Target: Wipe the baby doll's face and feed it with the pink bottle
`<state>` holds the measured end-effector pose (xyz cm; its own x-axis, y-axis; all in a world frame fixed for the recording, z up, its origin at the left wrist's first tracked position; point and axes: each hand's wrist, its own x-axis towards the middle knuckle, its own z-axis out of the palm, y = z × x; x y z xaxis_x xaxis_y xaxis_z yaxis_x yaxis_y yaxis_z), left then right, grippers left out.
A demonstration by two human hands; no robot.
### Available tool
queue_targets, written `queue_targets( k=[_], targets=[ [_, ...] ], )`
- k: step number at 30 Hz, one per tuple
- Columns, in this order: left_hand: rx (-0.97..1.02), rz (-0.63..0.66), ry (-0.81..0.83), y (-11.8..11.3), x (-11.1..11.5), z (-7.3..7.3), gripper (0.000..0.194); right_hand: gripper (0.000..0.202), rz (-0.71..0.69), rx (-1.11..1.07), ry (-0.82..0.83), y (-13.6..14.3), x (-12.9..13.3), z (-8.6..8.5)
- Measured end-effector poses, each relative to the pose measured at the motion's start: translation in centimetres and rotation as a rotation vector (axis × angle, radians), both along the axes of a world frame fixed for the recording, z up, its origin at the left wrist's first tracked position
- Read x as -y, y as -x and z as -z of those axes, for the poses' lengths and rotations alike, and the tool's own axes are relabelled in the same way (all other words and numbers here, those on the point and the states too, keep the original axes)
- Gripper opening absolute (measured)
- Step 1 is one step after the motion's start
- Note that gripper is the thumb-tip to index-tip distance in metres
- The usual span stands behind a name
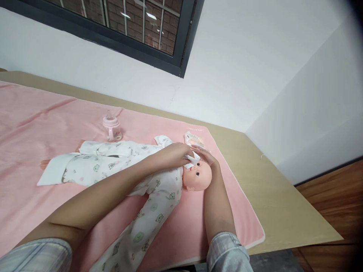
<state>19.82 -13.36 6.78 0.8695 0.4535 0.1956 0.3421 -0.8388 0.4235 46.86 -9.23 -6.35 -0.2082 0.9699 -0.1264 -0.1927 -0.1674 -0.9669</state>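
Observation:
A baby doll [202, 181] in a white printed outfit [167, 179] lies on its back, head to the right. At its cheek and mouth, my left hand [179, 153] pinches a white wipe [193, 159], its fingers closed and partly hidden behind the wrist. My right hand [206, 154] rests along the far side of the doll's head with fingers stretched out, holding nothing that I can see. Just beyond these fingers lies a clear and white plastic packet [194, 139]. One printed sleeve of the outfit reaches toward me, under my left forearm's side.
A pink baby bottle [111, 127] with handles stands upright beyond the doll's legs. Under everything is a pink blanket [227, 211] on a tan tabletop [263, 204]. A white wall [227, 68] with a dark-framed window [177, 56] borders the far side.

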Motion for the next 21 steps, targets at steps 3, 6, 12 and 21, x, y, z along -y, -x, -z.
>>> queue_targets(
  k=[3,6,12,21],
  targets=[
    [0.012,-0.01,-0.001,-0.1,0.0,0.0,0.016,0.043,0.001,-0.007,0.005,0.0,0.0,0.0],
    [0.014,-0.025,-0.001,-0.1,-0.1,0.2,0.016,0.042,-0.006,-0.016,-0.007,0.0,0.0,0.0],
    [0.045,-0.059,-0.024,0.4,-0.3,0.1,0.02,0.042,-0.017,-0.045,0.004,0.2,0.2,-0.2],
    [0.009,-0.02,0.029,2.0,-0.9,-1.3,0.017,0.042,-0.013,-0.07,0.005,0.2,0.2,-0.1]
  ],
)
